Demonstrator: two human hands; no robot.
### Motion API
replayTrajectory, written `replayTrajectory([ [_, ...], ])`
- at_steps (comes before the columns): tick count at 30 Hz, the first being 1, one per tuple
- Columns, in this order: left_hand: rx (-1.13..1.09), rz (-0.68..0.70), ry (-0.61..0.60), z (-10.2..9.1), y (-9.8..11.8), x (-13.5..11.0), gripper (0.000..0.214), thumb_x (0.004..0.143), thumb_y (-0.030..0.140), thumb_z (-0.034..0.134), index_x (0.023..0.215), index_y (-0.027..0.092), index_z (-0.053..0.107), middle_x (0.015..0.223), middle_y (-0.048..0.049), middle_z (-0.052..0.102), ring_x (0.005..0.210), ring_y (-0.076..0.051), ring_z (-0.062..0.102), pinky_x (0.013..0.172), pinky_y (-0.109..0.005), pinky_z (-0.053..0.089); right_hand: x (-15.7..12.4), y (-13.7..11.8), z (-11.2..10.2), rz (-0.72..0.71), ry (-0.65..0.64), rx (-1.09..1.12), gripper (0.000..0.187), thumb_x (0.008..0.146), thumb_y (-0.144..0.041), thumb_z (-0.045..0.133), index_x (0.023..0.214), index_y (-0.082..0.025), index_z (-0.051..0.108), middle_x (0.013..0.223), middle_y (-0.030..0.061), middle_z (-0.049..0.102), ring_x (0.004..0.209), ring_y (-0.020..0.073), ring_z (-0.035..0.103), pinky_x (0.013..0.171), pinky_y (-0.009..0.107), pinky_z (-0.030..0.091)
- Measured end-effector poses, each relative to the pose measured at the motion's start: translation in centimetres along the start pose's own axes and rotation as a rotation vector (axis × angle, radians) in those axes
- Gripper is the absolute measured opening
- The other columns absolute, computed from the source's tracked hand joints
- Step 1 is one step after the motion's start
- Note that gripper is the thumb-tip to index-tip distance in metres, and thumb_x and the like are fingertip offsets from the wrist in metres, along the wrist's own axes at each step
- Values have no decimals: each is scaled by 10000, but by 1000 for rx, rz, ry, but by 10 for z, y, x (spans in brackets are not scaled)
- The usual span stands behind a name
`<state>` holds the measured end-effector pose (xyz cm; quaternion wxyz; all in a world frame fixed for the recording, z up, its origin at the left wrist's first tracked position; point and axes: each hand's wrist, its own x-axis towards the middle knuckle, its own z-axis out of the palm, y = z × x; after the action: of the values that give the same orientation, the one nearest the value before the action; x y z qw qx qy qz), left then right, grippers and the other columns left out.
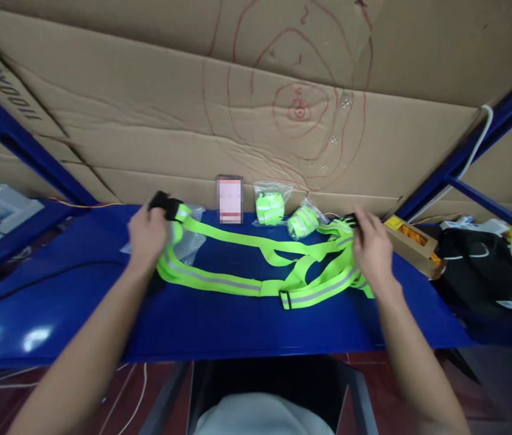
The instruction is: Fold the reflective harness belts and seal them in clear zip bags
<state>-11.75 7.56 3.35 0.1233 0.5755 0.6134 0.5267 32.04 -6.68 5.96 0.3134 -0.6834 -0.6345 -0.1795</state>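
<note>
A neon-green reflective strap harness (pixel 220 284) with grey stripes lies stretched across the blue table between my hands. My left hand (pixel 148 234) is closed on its left end, where a black buckle (pixel 165 205) shows at the fingertips. At the right, my right hand (pixel 372 244) grips the bunched end of the straps, with a black piece at the fingers. A black slider (pixel 285 299) sits on the lower strap near the middle. Behind the straps stand two clear bags of rolled green straps, one upright (pixel 270 207) and one tilted (pixel 303 222).
A clear plastic bag (pixel 195 241) lies beside my left hand. A phone-like panel (pixel 229 199) leans on the cardboard wall (pixel 147 121). An open cardboard box (pixel 412 241) with orange contents and a black bag (pixel 482 272) are at the right. A black cable (pixel 48 279) crosses the left side.
</note>
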Motion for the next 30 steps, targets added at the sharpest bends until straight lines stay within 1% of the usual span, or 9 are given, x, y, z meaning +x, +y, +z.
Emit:
replayTrajectory([
  [2, -14, -5, -128, 28, 24, -17, 368, 890, 218, 401, 1129, 115, 662, 1139, -88, 713, 1118, -261, 630, 1023, -427, 467, 1, -41, 16, -99, -109, 7, 518, 956, -168, 410, 1467, -217, 485, 1372, 126, 569, 1236, 276, 556, 972, 404, 527],
  [4, -65, 0, -359, 60, 44, -41, 422, 880, 191, 397, 1223, 134, 636, 1172, -102, 709, 1141, -273, 632, 1040, -449, 461, -3, -77, 33, -197, -229, 50, 533, 969, -162, 389, 1494, -237, 439, 1389, 96, 550, 1165, 250, 594, 884, 356, 565],
  [6, -150, 120, -584, 88, 56, -71, 461, 893, 202, 404, 1315, 135, 578, 1262, -125, 671, 1198, -275, 610, 1084, -459, 435, -11, -103, 50, -248, -319, 65, 545, 977, -154, 365, 1511, -259, 398, 1429, 63, 521, 1132, 219, 608, 818, 303, 576],
  [11, -277, 293, -810, 117, 53, -133, 553, 928, 317, 482, 1453, 151, 427, 1423, -169, 544, 1340, -299, 505, 1154, -488, 371, -33, -118, 79, -209, -418, -29, 534, 990, -202, 353, 1524, -217, 366, 1430, 87, 531, 963, 207, 676, 661, 270, 573],
  [15, -351, 270, -857, 110, 49, -139, 680, 987, 440, 435, 1582, 218, 191, 1586, -126, 363, 1484, -285, 312, 1225, -488, 249, -37, -111, 81, -168, -469, -53, 557, 989, -238, 359, 1545, -215, 332, 1448, 142, 500, 962, 221, 681, 646, 283, 573],
  [18, -394, 278, -883, 102, 51, -128, 679, 1005, 480, 395, 1600, 269, 143, 1597, -89, 349, 1494, -274, 286, 1217, -457, 277, -35, -108, 77, -150, -470, -44, 569, 984, -228, 345, 1553, -220, 316, 1453, 153, 472, 997, 237, 668, 662, 299, 578],
  [22, -232, 349, -820, 95, 51, -120, 713, 962, 545, 486, 1586, 315, 228, 1355, -115, 543, 1133, -264, 609, 977, -406, 513, -32, -104, 70, -100, -415, -18, 609, 964, -201, 368, 1566, -231, 279, 1451, 165, 416, 993, 239, 650, 660, 306, 575],
  [24, -61, 399, -718, 94, 50, -122, 734, 905, 600, 561, 1550, 336, 330, 1241, -97, 565, 933, -231, 646, 846, -372, 543, -32, -103, 67, -70, -372, -24, 669, 940, -172, 393, 1581, -266, 229, 1459, 157, 384, 956, 229, 648, 635, 301, 567],
  [30, 209, 503, -556, 94, 49, -133, 748, 845, 707, 559, 1466, 297, 484, 1145, -91, 617, 915, -250, 660, 740, -329, 527, -35, -106, 70, -84, -385, -118, 716, 901, -121, 430, 1576, -276, 249, 1445, 157, 406, 1010, 247, 629, 587, 274, 547],
])
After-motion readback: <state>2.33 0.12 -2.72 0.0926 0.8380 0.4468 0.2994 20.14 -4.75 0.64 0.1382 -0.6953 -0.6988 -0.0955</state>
